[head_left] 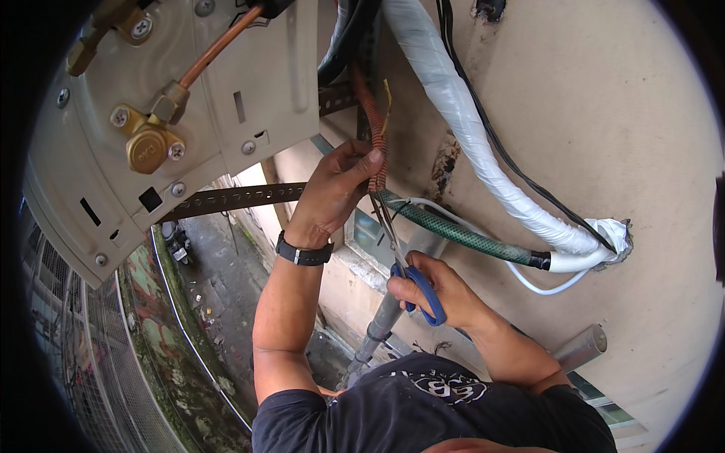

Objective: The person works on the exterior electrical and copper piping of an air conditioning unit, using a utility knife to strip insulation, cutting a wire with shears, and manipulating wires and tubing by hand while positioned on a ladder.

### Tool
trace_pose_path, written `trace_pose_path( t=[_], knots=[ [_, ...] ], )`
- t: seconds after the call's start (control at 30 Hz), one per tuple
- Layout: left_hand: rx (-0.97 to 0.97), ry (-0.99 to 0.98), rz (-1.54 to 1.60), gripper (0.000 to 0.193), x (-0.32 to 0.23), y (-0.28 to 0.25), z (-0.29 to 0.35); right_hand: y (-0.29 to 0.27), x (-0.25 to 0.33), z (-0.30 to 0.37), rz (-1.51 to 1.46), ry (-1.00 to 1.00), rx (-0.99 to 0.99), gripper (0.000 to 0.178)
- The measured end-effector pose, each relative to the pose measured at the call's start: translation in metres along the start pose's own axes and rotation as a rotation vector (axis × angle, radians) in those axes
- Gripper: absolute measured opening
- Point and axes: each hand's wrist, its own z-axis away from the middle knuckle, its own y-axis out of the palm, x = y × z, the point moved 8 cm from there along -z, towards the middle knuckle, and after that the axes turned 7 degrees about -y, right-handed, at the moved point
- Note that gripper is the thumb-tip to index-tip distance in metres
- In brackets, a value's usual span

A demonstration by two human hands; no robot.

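Note:
My left hand (336,189), with a dark watch on its wrist, is closed on an orange corrugated tube (370,113), thumb pressed to its side. Just below the fingers, that tube meets a green braided hose (453,234), where a dark tie or wire ends hang down. In my right hand (442,291) is a pair of scissors (427,294) with blue handles, its blades pointing up toward this joint. Whether the blades touch anything is hard to make out. A thin yellow strip (388,106) sticks up beside the orange tube.
On the left is a beige metal unit (219,128) with brass valves (147,147) and copper pipe. A perforated metal bracket (242,198) runs beneath it. White-wrapped piping (468,128) and black cables enter a wall hole at right. An alley (226,279) lies far below.

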Motion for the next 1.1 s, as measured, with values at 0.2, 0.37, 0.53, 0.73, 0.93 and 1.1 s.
trace_pose_path(
  t=[0.2, 0.37, 0.53, 0.73, 0.93, 1.1],
  knots=[
    [0.009, 0.032, 0.081, 0.036, 0.004, 0.007, -0.001, -0.006, 0.016, 0.007, -0.119, 0.003, -0.016, 0.048],
    [-0.005, 0.025, 0.091, 0.036, 0.004, 0.016, -0.001, -0.018, 0.018, 0.005, -0.061, -0.029, -0.100, 0.047],
    [-0.051, 0.051, 0.051, 0.044, 0.004, 0.012, 0.001, -0.018, 0.019, 0.013, -0.020, -0.026, -0.097, 0.048],
    [-0.184, 0.049, -0.430, 0.052, -0.015, 0.019, 0.017, -0.016, 0.010, 0.012, -0.067, -0.030, -0.044, 0.051],
    [-0.073, 0.001, -0.567, 0.050, -0.025, 0.016, 0.018, -0.016, 0.000, 0.009, -0.074, -0.022, -0.009, 0.045],
    [-0.010, -0.015, -0.602, 0.049, -0.028, 0.014, 0.020, -0.033, -0.005, 0.008, -0.215, 0.025, -0.190, 0.044]
  ],
)
